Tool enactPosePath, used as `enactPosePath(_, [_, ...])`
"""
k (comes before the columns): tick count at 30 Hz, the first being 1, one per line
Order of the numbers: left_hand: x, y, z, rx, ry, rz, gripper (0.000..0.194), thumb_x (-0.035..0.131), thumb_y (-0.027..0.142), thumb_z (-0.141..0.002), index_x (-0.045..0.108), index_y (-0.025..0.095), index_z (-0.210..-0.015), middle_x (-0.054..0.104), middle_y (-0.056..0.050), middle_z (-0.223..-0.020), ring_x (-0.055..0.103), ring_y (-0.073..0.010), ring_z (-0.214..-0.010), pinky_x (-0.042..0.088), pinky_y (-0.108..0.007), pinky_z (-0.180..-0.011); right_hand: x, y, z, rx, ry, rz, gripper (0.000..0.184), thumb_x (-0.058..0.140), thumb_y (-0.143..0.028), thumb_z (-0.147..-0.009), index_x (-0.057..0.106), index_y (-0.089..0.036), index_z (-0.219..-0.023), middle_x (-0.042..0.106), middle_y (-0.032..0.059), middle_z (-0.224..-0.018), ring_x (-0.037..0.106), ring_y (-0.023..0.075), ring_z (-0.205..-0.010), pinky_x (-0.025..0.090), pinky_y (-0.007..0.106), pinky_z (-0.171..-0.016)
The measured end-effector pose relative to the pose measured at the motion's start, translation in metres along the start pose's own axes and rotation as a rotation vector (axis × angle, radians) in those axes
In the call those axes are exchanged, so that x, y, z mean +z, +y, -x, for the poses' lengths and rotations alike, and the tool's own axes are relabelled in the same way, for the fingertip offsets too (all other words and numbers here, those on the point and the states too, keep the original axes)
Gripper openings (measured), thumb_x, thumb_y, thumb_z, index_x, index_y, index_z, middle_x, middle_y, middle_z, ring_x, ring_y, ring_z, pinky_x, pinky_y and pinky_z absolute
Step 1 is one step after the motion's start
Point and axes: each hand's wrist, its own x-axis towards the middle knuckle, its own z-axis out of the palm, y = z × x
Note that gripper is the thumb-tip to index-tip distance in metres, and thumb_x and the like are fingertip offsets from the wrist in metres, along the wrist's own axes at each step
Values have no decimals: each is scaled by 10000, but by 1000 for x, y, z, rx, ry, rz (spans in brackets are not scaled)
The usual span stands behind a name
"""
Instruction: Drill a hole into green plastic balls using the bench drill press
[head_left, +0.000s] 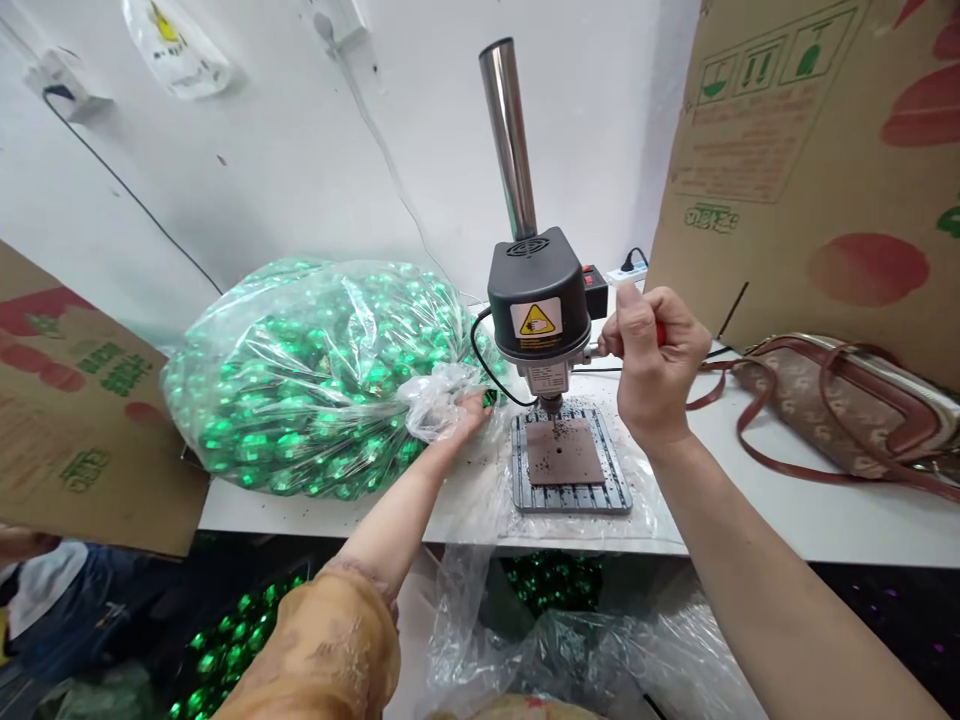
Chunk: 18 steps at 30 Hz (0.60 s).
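Left hand [469, 416]: fingers closed on green bead [490, 398], between bag [300, 380] and drill press [538, 285], behind bench's front edge [787, 545]. Right hand [651, 365]: fingers wrapped round lever [661, 333]. Advisable: even pressure, left fingertips clear.

brown handbag [862, 415], right | 2 printed cardboard pieces [787, 210] [82, 420] | wall socket [73, 90], black cord [136, 200] plugged in | white pouch [176, 50], upper left

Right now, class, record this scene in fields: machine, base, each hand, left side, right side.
machine: black drill press, yellow warning label
base: brown square board with hole, on slotted plate
left hand: green bead at fingertips
right hand: gripping red handle
left side: clear bag of green beads
right side: brown patterned handbag
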Motion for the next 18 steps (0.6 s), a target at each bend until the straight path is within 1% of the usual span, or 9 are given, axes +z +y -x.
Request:
enactPosePath(3, [-3,10,3,11,-19,18,325,693,130,-731,700,146,-1056,705,-84,-919,621,-279,-1000,453,-402,-983,-1,0,0,1,-10,-7,440,619,-480,-854,387,-205,-602,377,-78,-507,347,28,-476,335,251,-480])
enactPosePath(5, [-10,17,16,51,-29,44,332,646,188,-788,684,149,-1115,706,-89,-1014,616,-249,-991,468,-367,-961,-2,0,0,1,-17,-2,432,617,-472,-858,393,-203,-606,377,-78,-509,350,27,-480,340,251,-485])
enactPosePath(7, [-18,22,33,74,-25,165,384,596,254,-836,648,163,-1205,680,-93,-1151,611,-222,-995,489,-327,-897,-2,0,0,-10,-17,-2,427,613,-465,-863,396,-202,-606,373,-76,-510,356,28,-484,338,255,-487])
enactPosePath(9, [-25,27,52,26,-62,432,451,551,336,-870,597,180,-1290,658,-96,-1181,619,-195,-909,500,-299,-772,-1,-1,0,-21,-9,-5,428,609,-460,-867,396,-200,-603,373,-75,-510,357,27,-482,332,257,-484])
enactPosePath(11, [-29,31,69,-80,-185,772,521,510,437,-892,544,197,-1353,673,-95,-1085,612,-171,-756,467,-281,-635,0,-1,0,-29,1,-13,427,611,-453,-867,395,-199,-600,373,-75,-505,351,26,-472,330,256,-478])
enactPosePath(13, [-29,37,84,-183,-333,1025,574,489,529,-900,511,210,-1377,691,-95,-998,590,-158,-656,430,-273,-572,1,-1,0,-38,16,-31,417,621,-443,-862,405,-200,-601,382,-76,-501,357,29,-462,333,257,-470])
enactPosePath(15, [-25,42,94,-236,-415,1147,607,510,608,-891,516,222,-1359,703,-105,-1004,594,-158,-660,426,-272,-572,2,-2,0,-46,28,-52,402,627,-431,-860,415,-205,-605,393,-74,-500,370,37,-455,337,264,-465])
enactPosePath(17, [-18,47,101,-234,-416,1139,616,616,623,-850,543,225,-1314,699,-94,-1024,598,-147,-697,437,-264,-598,3,-2,0,-55,29,-58,397,627,-423,-861,409,-211,-606,395,-70,-499,371,44,-450,336,270,-462])
enactPosePath(18, [-13,49,103,-213,-396,1098,626,693,597,-813,552,222,-1294,693,-83,-1030,599,-140,-718,442,-258,-615,3,-2,0,-59,28,-54,397,624,-421,-864,403,-213,-608,390,-69,-499,365,45,-448,335,270,-461])
